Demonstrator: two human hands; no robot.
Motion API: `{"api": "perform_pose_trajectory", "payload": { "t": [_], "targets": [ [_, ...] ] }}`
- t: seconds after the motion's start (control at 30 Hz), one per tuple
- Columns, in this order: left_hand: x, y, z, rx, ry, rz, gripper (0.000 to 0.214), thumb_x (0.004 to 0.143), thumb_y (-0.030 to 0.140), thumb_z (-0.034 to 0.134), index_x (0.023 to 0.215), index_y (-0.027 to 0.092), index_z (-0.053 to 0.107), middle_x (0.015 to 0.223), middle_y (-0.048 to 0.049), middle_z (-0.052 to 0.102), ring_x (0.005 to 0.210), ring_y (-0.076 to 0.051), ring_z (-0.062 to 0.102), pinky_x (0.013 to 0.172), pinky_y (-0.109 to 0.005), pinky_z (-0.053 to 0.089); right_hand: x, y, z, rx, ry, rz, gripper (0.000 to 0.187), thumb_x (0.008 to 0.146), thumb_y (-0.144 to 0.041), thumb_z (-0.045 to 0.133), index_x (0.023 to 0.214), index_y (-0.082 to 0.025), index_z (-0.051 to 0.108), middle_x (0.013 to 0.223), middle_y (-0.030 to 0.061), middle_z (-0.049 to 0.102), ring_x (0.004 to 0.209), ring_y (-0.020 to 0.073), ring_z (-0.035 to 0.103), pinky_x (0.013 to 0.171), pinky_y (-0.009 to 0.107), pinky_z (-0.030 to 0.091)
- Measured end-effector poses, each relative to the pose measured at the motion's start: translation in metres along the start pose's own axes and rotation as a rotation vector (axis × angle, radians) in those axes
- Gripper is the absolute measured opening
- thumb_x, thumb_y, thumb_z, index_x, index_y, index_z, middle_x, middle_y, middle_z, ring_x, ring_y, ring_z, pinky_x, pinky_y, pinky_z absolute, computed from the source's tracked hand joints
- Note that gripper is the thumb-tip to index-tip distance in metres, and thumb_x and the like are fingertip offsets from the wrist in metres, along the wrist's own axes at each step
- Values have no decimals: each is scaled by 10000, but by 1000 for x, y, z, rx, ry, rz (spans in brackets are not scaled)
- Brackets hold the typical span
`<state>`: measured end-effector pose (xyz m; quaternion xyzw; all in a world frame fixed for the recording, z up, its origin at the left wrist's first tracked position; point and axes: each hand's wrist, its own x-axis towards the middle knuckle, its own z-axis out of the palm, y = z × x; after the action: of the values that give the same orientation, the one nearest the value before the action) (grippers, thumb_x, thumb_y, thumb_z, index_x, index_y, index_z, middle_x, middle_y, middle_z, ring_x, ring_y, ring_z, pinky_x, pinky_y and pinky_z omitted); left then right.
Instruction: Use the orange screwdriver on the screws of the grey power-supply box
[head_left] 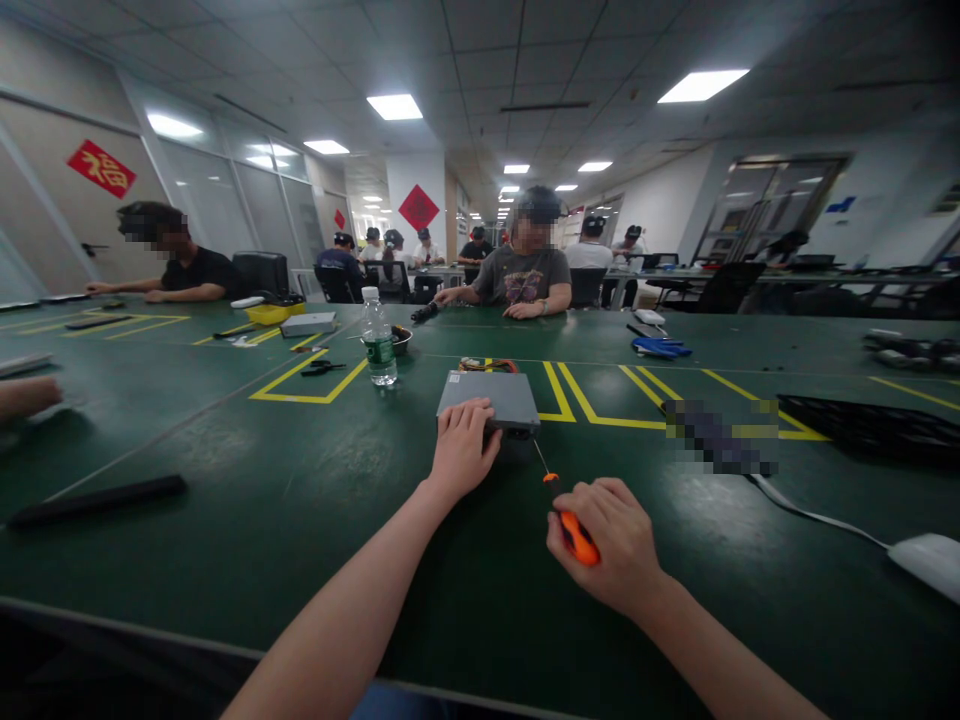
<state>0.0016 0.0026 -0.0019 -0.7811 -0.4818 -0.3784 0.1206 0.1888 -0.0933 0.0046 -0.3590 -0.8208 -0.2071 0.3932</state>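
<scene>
A flat grey metal box [502,396] lies on the green table [300,500] in front of me. My left hand [463,447] rests on its near left corner, fingers curled over the top and pressing it down. My right hand [611,541] is closed round the orange handle of a screwdriver [576,535]. Its thin shaft points up and left, with the tip close to the box's near right corner. Coloured wires [487,365] show behind the box.
A water bottle [379,340] and a dark bowl [400,340] stand behind the box at left. Scissors [322,368] lie inside yellow floor-tape lines. A black bar [97,500] lies at left, a white device with cable [926,560] at right. Other people sit across the table.
</scene>
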Motion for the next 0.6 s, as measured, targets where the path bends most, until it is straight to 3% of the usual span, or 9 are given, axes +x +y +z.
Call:
{"api": "perform_pose_trajectory", "payload": {
  "t": [0.2, 0.4, 0.6],
  "targets": [
    [0, 0, 0, 4, 17, 10, 216, 818, 265, 484, 1028, 217, 479, 1196, -48, 539, 1135, -198, 445, 949, -374, 308, 3, -4, -2, 7, 3, 13, 81, 761, -238, 524, 741, -179, 576, 656, 13, 510, 623, 132, 447, 664, 302, 352],
    [0, 0, 0, 6, 10, 4, 213, 820, 278, 481, 1026, 221, 481, 1197, -54, 538, 1132, -208, 447, 954, -391, 303, -1, 1, -1, 13, 72, 85, 153, 800, -234, 503, 921, -143, 524, 698, 11, 578, 569, 105, 492, 640, 277, 372],
    [0, 1, 0, -3, 7, -3, 198, 829, 271, 468, 1019, 217, 479, 1201, -48, 534, 1140, -198, 439, 958, -382, 297, 1, -4, 0, -32, 13, 8, 39, 759, -197, 505, 743, -175, 533, 662, 15, 520, 620, 133, 460, 643, 287, 367]
  ]
}}
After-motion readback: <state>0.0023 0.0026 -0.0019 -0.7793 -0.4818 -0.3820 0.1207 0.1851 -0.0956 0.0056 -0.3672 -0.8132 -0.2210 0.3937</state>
